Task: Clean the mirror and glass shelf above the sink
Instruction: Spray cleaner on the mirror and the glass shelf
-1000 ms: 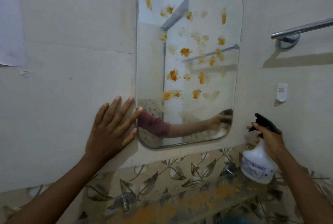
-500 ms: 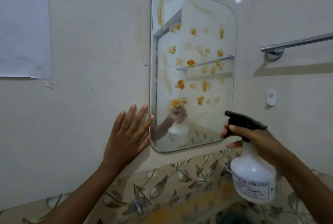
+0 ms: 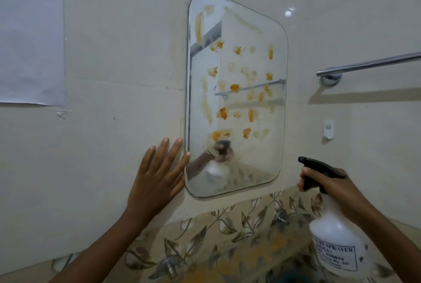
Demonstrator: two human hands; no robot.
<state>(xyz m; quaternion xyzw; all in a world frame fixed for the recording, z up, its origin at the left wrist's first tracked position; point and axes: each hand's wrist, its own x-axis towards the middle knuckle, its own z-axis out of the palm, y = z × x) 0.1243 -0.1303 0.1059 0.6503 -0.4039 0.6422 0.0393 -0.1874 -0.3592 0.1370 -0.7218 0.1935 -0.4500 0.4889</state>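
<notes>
A rounded wall mirror (image 3: 237,157) hangs on the cream tiles, spotted with several orange smears, and its lower part looks misted with droplets. My left hand (image 3: 157,180) lies flat on the wall with straight fingers, the fingertips touching the mirror's left edge. My right hand (image 3: 328,184) grips the black trigger head of a white spray bottle (image 3: 335,241), held to the right of the mirror with the nozzle pointing left at the glass. Below the mirror the glass shelf (image 3: 257,250) shows orange stains over leaf-patterned tiles.
A chrome towel bar (image 3: 369,64) sticks out of the wall at the right. A small white wall hook (image 3: 328,129) sits under it. A white paper sheet (image 3: 29,39) hangs at the upper left. Metal shelf brackets (image 3: 169,265) protrude below.
My right hand lifted the spray bottle off the shelf and raised it toward the mirror. The view shifted up and to the left. My left hand stayed flat by the mirror's edge.
</notes>
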